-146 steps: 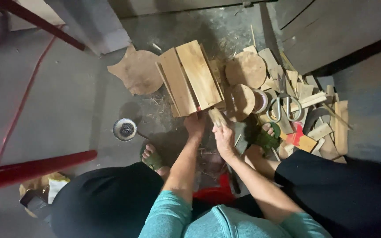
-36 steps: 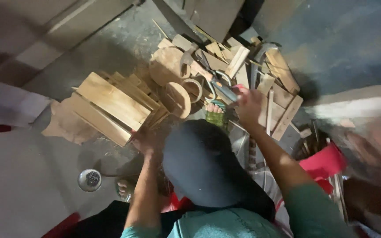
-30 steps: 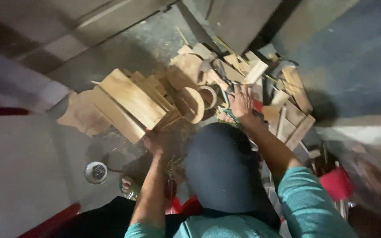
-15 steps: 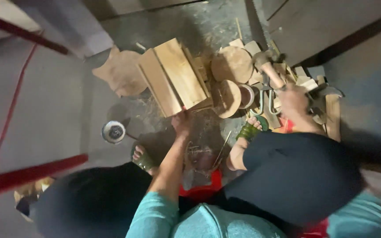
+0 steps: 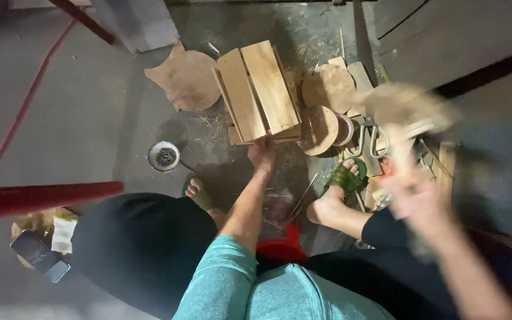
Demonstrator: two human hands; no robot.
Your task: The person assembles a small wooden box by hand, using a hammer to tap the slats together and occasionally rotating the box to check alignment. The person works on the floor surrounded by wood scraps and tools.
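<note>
Our left hand (image 5: 262, 153) pins the slatted wooden crate (image 5: 260, 92); our blurred right hand (image 5: 413, 195) grips a raised hammer (image 5: 403, 106), so we judge a strike is next, needing careful aim.

My right hand (image 5: 413, 195) at four o'clock is smeared by motion; I cannot tell its grip, nor make out the blurred brown thing (image 5: 407, 104) above it. What fills the small round dish (image 5: 163, 156) is too tiny to tell.

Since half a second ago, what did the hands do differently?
The right hand came up off the wood pile and now swings a blurred wooden tool, maybe a mallet, in the air. The left hand stayed on the slatted wooden crate. The round bowl stayed on the floor.
</note>
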